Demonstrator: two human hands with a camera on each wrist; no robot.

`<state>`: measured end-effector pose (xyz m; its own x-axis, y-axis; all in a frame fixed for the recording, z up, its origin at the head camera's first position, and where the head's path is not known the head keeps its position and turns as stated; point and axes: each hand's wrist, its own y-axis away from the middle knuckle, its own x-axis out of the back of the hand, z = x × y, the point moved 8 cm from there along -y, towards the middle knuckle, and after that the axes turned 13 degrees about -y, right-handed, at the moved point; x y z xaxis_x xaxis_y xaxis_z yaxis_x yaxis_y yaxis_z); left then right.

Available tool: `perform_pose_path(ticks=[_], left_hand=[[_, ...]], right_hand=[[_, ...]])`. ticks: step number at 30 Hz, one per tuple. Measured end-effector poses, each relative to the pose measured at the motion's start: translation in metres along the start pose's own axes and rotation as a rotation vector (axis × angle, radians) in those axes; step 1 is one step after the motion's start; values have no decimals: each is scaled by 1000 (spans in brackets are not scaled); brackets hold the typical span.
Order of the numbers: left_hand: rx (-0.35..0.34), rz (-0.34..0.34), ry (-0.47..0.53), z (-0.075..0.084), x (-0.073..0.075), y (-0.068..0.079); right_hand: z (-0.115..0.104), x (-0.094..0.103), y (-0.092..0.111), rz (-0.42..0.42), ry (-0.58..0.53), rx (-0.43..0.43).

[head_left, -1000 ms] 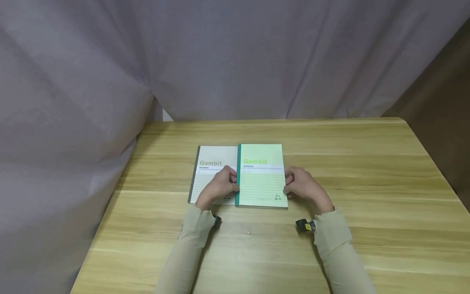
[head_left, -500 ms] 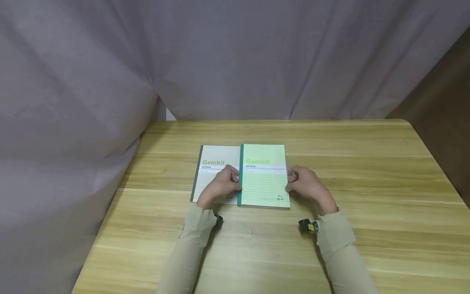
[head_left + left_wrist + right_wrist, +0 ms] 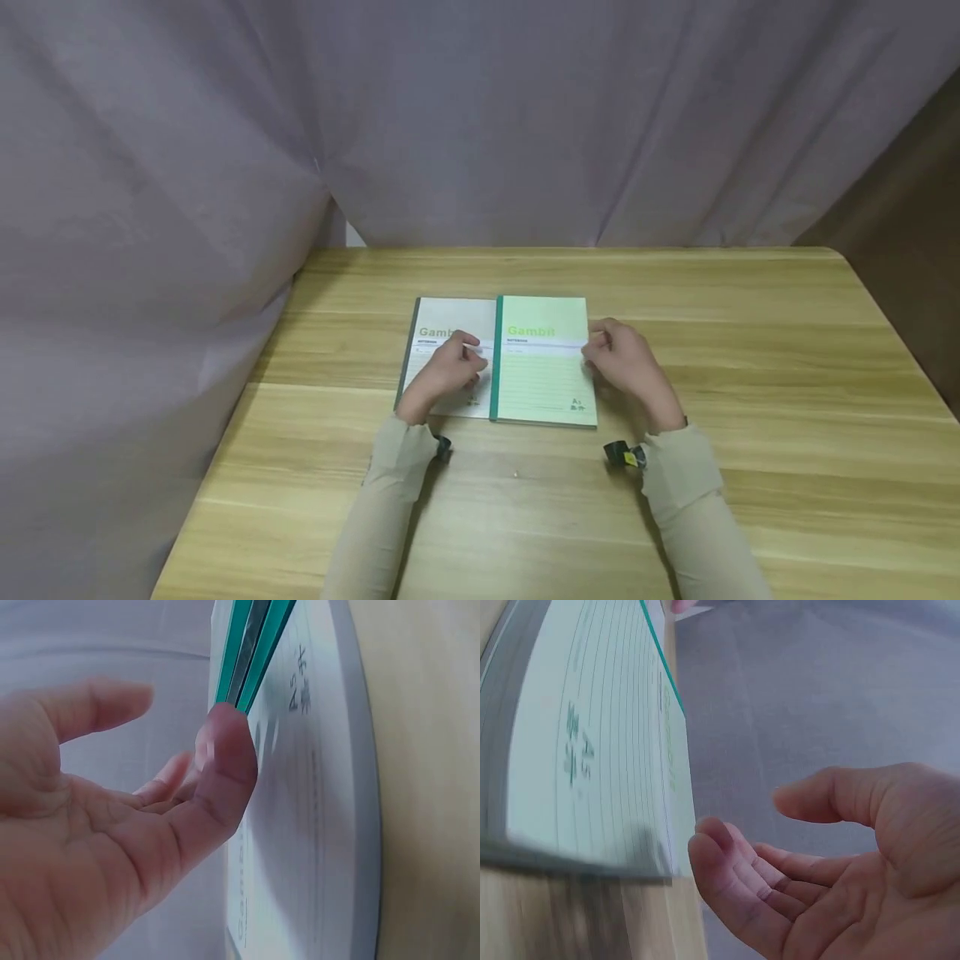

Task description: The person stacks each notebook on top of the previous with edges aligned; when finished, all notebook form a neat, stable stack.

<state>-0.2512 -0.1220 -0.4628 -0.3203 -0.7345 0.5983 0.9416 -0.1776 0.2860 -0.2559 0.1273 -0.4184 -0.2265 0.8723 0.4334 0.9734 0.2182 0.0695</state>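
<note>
A pale green notebook [image 3: 543, 379] with a dark green spine lies on the table, its cover reading Gambit. Against its left side is a whitish notebook [image 3: 453, 312] with a dark grey spine, partly hidden by my left hand [image 3: 444, 371]. That hand hovers over the whitish cover, thumb and fingers apart and loosely bent, holding nothing; the left wrist view puts its fingertip in front of the green spine [image 3: 225, 671]. My right hand [image 3: 632, 365] is just off the green notebook's right edge. In the right wrist view its thumb [image 3: 825, 793] stands apart from relaxed fingers [image 3: 739, 881].
The wooden table [image 3: 750, 400] reaches back to a grey curtain [image 3: 480, 125], which also hangs along the left side. A dark brown surface [image 3: 915, 217] is at the far right. Small black cameras [image 3: 618, 454] sit at both wrists.
Both hands have come away from the edges of the green notebook and risen slightly. The notebooks keep their places on the table, while the head view has shifted a little.
</note>
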Motion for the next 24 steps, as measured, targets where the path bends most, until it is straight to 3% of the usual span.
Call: perform_pose_path(ticks=[16, 24], left_hand=[[33, 157, 101, -23, 36, 18], [47, 194, 61, -31, 49, 19]], right_hand=[[-26, -44, -22, -37, -102, 32], [-33, -60, -28, -53, -79, 50]])
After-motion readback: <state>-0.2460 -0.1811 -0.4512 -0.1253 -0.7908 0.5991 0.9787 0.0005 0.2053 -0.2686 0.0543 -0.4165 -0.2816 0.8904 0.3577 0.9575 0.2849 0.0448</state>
